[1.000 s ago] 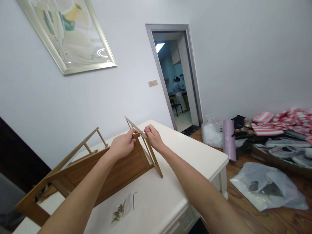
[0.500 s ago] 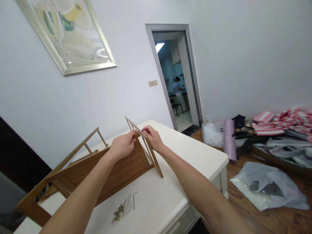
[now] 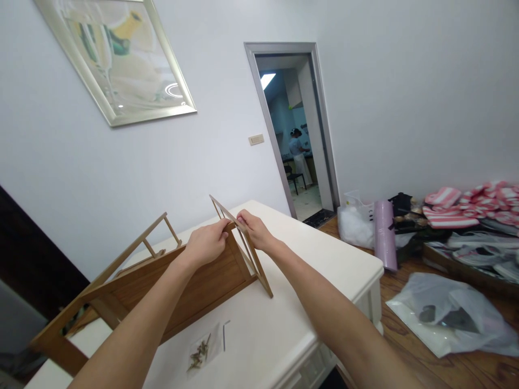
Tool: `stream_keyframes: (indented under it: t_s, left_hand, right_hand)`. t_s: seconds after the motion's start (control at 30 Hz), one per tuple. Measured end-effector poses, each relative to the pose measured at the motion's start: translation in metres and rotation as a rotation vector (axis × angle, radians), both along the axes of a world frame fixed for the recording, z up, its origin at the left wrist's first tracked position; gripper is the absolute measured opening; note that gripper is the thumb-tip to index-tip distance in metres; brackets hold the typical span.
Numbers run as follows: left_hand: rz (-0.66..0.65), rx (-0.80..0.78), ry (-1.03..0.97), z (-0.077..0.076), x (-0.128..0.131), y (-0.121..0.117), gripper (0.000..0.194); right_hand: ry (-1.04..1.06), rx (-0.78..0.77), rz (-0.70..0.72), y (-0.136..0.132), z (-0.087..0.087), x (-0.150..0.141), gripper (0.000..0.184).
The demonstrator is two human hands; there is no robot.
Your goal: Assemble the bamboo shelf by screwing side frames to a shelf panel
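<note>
A brown wooden shelf unit (image 3: 203, 292) lies on its side on the white table (image 3: 284, 324). My left hand (image 3: 206, 243) is closed over the upper corner of its panel, thumb along the top edge. A narrow wooden end frame (image 3: 263, 278) stands against the panel's right end, with my right hand (image 3: 256, 231) gripping its upper part. The two hands almost meet at this corner; the fingertips and the joint are partly hidden. In front of the panel lie a clear bag of brass-coloured screws (image 3: 199, 354) and an L-shaped hex key (image 3: 224, 335).
Another slatted wooden frame (image 3: 146, 233) rises behind the panel at the left. A light switch (image 3: 256, 140) and framed picture (image 3: 133, 65) are on the wall. On the floor at right are a plastic bag (image 3: 450, 313), a purple roll (image 3: 385, 235) and striped cloth (image 3: 450, 210). A person (image 3: 299, 154) stands beyond the doorway.
The view has shifted slightly. Both hands keep their hold on the wooden parts at the corner, and the right fingers have closed a little around the end frame.
</note>
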State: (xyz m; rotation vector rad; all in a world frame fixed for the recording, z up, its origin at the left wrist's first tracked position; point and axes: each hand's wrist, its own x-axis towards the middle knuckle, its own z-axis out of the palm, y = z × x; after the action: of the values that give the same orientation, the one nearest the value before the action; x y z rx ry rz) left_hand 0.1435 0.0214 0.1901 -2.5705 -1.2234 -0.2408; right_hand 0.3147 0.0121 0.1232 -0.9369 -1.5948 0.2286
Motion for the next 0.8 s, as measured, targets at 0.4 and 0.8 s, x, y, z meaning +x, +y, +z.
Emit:
stream_keyframes:
  t_s: [0.4, 0.8]
  left_hand:
    - [0.010, 0.085, 0.009, -0.004, 0.002, 0.005, 0.031]
    - [-0.020, -0.024, -0.030, 0.002, 0.003, 0.014, 0.037]
  right_hand:
    - [0.048, -0.112, -0.074, 0.027, 0.006, -0.002, 0.044]
    - [0.147, -0.075, -0.009, 0.016, -0.005, 0.002, 0.026]
